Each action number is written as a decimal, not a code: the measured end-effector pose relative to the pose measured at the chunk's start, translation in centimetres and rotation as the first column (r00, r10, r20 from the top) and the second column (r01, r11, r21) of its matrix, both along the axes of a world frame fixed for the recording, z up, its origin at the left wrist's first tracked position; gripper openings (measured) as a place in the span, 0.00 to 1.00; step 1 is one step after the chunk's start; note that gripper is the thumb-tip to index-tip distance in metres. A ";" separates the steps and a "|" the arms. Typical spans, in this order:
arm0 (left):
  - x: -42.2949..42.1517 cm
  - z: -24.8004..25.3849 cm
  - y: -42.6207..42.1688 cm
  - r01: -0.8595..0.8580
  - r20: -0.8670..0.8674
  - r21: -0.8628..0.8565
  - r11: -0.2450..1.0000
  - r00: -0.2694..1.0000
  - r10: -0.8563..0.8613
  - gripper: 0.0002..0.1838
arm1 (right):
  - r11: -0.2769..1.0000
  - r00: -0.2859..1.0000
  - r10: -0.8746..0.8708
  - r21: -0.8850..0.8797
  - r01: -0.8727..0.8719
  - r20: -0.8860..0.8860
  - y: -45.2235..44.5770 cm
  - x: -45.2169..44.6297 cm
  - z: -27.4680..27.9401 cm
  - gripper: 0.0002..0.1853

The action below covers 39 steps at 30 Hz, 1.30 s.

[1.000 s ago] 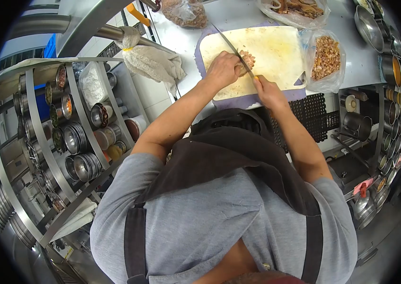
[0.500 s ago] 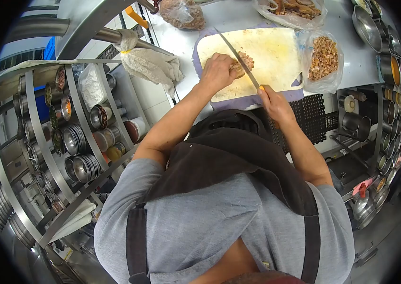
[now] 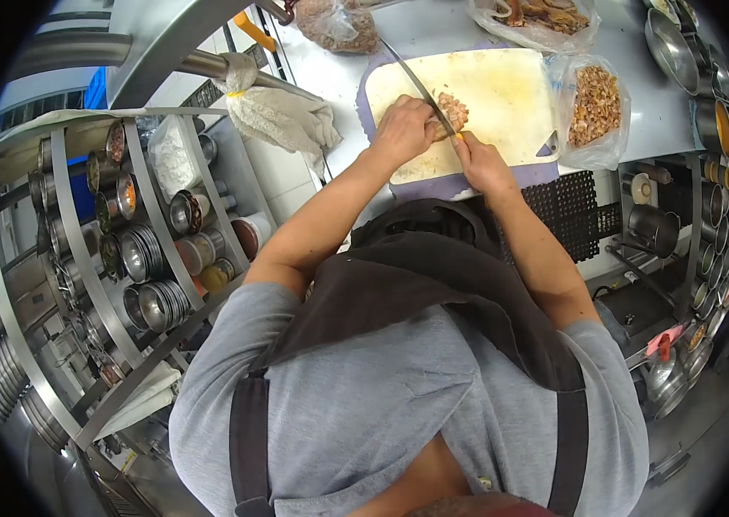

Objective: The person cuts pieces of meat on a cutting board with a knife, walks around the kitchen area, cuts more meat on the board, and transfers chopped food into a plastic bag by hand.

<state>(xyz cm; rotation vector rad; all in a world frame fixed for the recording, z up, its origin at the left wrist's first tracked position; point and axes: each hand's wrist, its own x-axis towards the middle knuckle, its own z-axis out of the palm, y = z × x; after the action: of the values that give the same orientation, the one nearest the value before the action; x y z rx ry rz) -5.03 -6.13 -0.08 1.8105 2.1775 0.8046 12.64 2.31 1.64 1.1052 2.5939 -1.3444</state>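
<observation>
On the white cutting board (image 3: 511, 86), my left hand (image 3: 406, 129) has its fingers curled over a piece of meat, pressing it down. Right beside those fingers lies the blade of a kitchen knife (image 3: 416, 79), slanting away to the upper left. My right hand (image 3: 487, 164) is closed around its yellow handle. Small chopped pieces of pinkish-brown meat (image 3: 454, 109) are gathered on the right side of the blade. My left fingers partly hide the uncut piece.
A clear bag of diced meat (image 3: 595, 105) stands right of the board. Behind it are a bag of larger browned pieces (image 3: 545, 17) and a bag of ground-looking meat (image 3: 337, 30). Metal bowls (image 3: 673, 52) line the right. A towel (image 3: 282, 116) hangs from a rail at left.
My right hand has pushed the knife forward and slightly left, so its handle now sits closer to the meat. My left hand stays on the piece. The whole view has shifted slightly.
</observation>
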 end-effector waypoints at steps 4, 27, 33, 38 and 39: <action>0.5 0.6 -0.7 -0.031 0.016 0.003 1.000 0.999 0.031 0.12 | 0.999 0.999 -0.046 -0.012 0.046 -0.009 -0.3 0.8 1.4 0.20; 0.2 -1.1 -0.8 -0.033 0.021 0.026 0.999 0.999 0.032 0.05 | 0.999 1.000 0.009 0.049 -0.011 0.027 -1.0 -0.2 -0.3 0.21; 0.8 0.1 -2.1 -0.096 0.102 0.025 0.995 0.990 0.093 0.08 | 0.988 0.995 -0.095 -0.115 0.099 0.041 -1.0 1.9 1.8 0.19; 0.4 0.3 -2.2 -0.139 0.076 -0.005 0.990 0.987 0.139 0.08 | 1.000 1.000 0.017 -0.011 -0.017 0.004 -1.4 5.6 3.7 0.19; 0.4 0.3 -2.1 -0.129 0.059 -0.036 0.991 0.990 0.131 0.07 | 0.999 0.998 0.051 -0.007 -0.050 0.024 -1.5 6.0 3.9 0.19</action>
<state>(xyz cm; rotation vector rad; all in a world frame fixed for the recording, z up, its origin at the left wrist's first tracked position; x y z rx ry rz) -4.61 -8.19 0.21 1.6215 2.2744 0.8345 18.62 0.80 5.53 1.0410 2.5803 -1.3196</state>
